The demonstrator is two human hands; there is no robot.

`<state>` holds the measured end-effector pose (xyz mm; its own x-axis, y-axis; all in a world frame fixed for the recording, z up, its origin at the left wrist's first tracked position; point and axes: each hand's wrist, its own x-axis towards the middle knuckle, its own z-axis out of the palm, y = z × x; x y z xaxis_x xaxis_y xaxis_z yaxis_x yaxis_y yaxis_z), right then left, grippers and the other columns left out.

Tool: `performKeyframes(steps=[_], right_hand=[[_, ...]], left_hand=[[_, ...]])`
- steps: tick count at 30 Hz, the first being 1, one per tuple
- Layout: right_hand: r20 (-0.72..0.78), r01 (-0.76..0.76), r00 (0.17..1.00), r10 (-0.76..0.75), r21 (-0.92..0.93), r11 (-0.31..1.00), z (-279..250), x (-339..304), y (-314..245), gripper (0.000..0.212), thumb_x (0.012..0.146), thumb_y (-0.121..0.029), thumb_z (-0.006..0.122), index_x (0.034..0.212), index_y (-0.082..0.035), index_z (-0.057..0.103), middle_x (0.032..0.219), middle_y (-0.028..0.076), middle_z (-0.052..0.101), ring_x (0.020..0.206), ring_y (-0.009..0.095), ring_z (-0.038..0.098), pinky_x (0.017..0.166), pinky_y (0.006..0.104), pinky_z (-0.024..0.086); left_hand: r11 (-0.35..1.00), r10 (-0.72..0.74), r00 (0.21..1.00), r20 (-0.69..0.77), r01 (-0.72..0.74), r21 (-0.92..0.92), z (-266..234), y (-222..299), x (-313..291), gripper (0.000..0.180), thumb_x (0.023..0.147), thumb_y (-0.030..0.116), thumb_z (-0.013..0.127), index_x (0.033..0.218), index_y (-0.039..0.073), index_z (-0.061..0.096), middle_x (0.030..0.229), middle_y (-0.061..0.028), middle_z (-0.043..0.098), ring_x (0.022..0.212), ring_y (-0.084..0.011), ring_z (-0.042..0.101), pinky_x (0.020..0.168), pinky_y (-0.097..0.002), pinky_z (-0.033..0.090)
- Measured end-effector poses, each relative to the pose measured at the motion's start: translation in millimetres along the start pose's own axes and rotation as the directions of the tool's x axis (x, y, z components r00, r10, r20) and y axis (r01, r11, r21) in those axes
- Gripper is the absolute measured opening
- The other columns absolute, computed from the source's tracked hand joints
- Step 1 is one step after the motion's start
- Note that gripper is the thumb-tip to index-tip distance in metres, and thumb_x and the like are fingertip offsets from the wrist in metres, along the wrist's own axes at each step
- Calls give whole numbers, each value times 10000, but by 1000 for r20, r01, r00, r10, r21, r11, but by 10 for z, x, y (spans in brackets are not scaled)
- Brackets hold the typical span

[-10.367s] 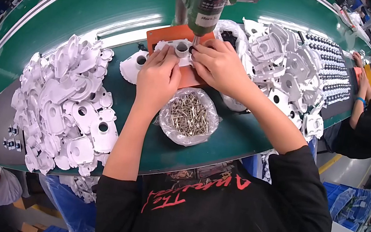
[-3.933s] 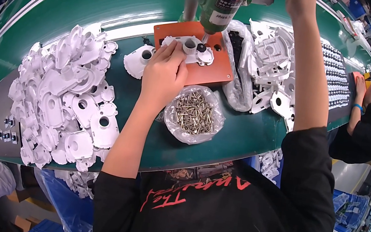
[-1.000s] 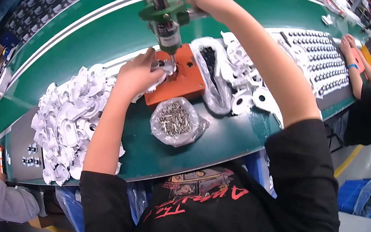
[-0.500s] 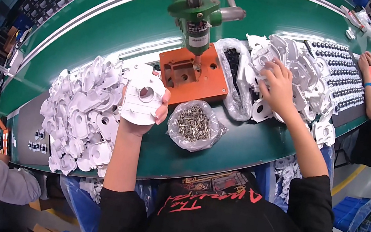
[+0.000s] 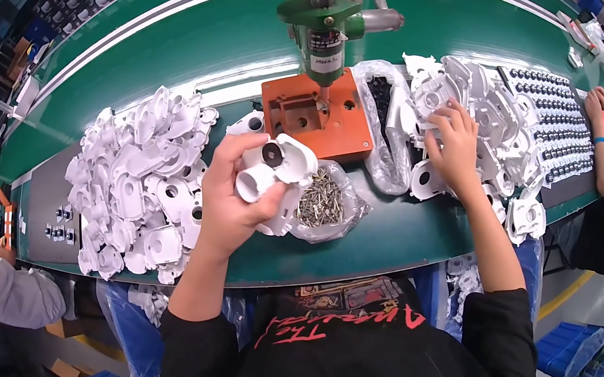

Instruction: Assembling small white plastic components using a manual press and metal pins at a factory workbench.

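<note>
My left hand (image 5: 226,195) grips a white plastic housing (image 5: 297,162) with its thumb and fingers, in front of the orange fixture block (image 5: 350,134). A black round piece (image 5: 272,154) sits in the housing, beside a short white tube. On the right, my right hand (image 5: 453,146) reaches over the near side of a pile of white plastic parts (image 5: 497,114). Its fingers are spread and slightly bent against the parts, and none is lifted in them. Behind the held housing lies a clear bag of metal screws (image 5: 324,202), partly covered by it.
A green press (image 5: 322,51) stands over the orange block. Another white heap (image 5: 134,167) lies left. A plastic bag of black parts (image 5: 388,170) lies right of the block. Rows of small black-and-white parts (image 5: 563,126) fill the far right, near another person's arm (image 5: 602,149).
My left hand has turned the white housing over and moved it slightly right, so its tube and black round piece now show. My right hand has hardly moved.
</note>
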<state>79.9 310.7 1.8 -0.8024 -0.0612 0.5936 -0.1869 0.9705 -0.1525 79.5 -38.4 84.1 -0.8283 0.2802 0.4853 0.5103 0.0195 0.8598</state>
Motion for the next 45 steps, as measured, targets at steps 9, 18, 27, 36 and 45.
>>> performKeyframes(steps=[9,18,27,36,45], right_hand=[[1,-5,1000,5,1,1000,-21,2,-20,187,780,-125,622,962,-89,604,1060,68,576,1252,292,435,968,428,326],[11,-22,1000,22,-2,1000,-3,-5,-17,195,779,-119,627,969,-84,603,1066,67,576,1256,291,431,972,431,326],[18,-26,999,26,1,1000,-7,-20,-13,210,776,-115,633,982,-86,605,1076,74,570,1261,294,427,981,441,324],[14,-32,999,32,2,999,-2,-29,-13,200,781,-115,622,978,-84,602,1076,69,570,1261,289,426,975,439,320],[-10,-44,999,44,6,999,20,-29,-10,189,767,-147,634,949,-97,624,1050,62,577,1249,291,440,981,443,320]], left_hand=[[956,169,982,85,-184,228,43,33,17,559,659,23,750,1174,90,543,951,-102,550,821,-201,568,731,-287,463],[952,172,982,80,-186,241,73,-7,-3,558,652,47,767,1163,97,549,956,-97,569,774,-193,577,664,-292,475],[946,143,984,105,-167,277,34,-30,-6,560,652,47,758,1159,100,525,938,-96,560,778,-186,575,691,-286,471],[907,-276,957,87,289,-307,5,8,-71,675,787,422,666,1295,102,356,951,-113,561,745,-121,566,609,-222,485],[764,-368,926,89,355,-539,39,-50,-76,707,777,468,703,1279,117,348,898,-135,562,530,-119,527,412,-203,439]])
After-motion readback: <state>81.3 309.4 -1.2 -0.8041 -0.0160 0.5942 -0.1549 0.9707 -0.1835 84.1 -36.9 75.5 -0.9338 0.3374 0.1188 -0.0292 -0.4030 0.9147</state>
